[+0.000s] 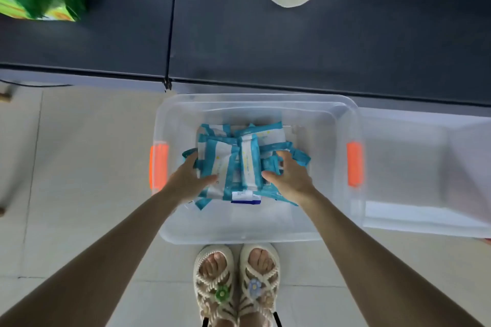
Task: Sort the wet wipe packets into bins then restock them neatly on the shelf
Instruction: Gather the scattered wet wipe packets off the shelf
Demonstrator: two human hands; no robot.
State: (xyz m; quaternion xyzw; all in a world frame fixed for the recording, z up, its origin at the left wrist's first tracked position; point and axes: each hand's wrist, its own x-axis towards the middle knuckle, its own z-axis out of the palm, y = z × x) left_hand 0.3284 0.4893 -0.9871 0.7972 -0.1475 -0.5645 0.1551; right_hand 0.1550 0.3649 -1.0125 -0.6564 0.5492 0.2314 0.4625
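From the head view, the left hand (190, 180) and the right hand (289, 180) clasp the heap of wet wipe packets (239, 162) from either side, fingers curled round its edges and thumbs on top. The heap lies in the middle of the clear bin (255, 99) on the floor, below the dark shelf (265, 34). To lift it well, I'd say she should squeeze inward evenly and get her fingers under the lowest packets. Otherwise the loose ones at the edges are likely to slide out on the way up. The packets are flat, white with teal borders, glossy and probably slippery. They lie crisscrossed, several on edge, and one shows a dark blue label.
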